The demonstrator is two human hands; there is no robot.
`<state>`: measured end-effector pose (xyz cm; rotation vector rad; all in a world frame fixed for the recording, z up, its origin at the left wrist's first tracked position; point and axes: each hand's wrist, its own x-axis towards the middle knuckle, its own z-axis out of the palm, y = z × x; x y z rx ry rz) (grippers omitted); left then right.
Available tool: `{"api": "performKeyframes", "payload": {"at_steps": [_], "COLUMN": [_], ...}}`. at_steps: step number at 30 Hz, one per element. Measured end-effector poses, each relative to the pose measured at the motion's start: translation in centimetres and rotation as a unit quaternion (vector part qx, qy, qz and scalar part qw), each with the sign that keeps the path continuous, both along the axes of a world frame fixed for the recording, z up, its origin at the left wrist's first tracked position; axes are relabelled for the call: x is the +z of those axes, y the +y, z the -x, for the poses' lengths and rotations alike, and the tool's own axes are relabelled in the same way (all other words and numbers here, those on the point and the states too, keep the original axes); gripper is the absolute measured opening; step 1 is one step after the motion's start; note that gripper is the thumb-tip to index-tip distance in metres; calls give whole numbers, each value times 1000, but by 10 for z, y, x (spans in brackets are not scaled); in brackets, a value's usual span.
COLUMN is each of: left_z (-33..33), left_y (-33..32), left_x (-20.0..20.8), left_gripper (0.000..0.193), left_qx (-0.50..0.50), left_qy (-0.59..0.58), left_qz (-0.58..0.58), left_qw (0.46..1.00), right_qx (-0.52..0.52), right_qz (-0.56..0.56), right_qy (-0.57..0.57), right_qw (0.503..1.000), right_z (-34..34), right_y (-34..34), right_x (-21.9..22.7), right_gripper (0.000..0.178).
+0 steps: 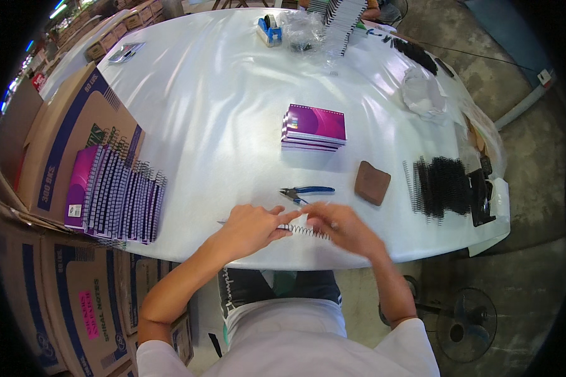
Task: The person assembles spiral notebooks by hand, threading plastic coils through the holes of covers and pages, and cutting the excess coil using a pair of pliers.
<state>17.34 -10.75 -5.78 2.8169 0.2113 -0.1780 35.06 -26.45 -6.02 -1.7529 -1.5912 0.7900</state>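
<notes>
Near the table's front edge, a dark spiral binding coil (309, 232) runs between my two hands. My left hand (253, 226) is closed on the coil's left part, index finger reaching right and thumb below. A thin pointed tip of something shows left of that hand; the rest is hidden. My right hand (341, 227) covers the coil's right end, its fingers bent and drawn together near the left fingertips. What they pinch cannot be made out. Just beyond the hands lie blue-handled cutting pliers (308, 190). A brown block (372, 183) sits to the right.
A stack of purple notebooks (314, 124) stands mid-table. Many coil-bound notebooks (122, 195) lean beside a cardboard box (75, 135) at left. Black coils (440, 187) are piled at right. A blue tape dispenser (270, 31) and plastic wrap (303, 31) are at the far side.
</notes>
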Motion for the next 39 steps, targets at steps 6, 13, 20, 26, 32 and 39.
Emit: {"api": "performKeyframes", "payload": {"at_steps": [6,13,20,26,32,39], "left_z": [-2,18,20,14,9,11], "left_y": [8,19,30,43,42,44], "left_x": [-9,-16,-2,-16,-4,-8], "left_gripper": [54,73,78,73,71,72], "left_qx": [-65,6,54,52,70,87], "left_qy": [6,-52,6,-55,20,-44], "left_qz": [26,-51,2,-8,3,-15], "left_qw": [998,997,998,997,997,995], "right_qx": [-143,47,212,161,173,184], "right_qz": [102,45,-13,-5,-7,-72], "right_qy": [-325,180,331,347,345,393], "right_qw": [929,982,919,924,923,898], "right_z": [-133,-106,-64,-66,-65,-68], "right_y": [-59,-16,29,37,40,40], "right_x": [-12,16,-15,-14,-22,-29], "right_gripper": [74,48,46,48,51,47]}}
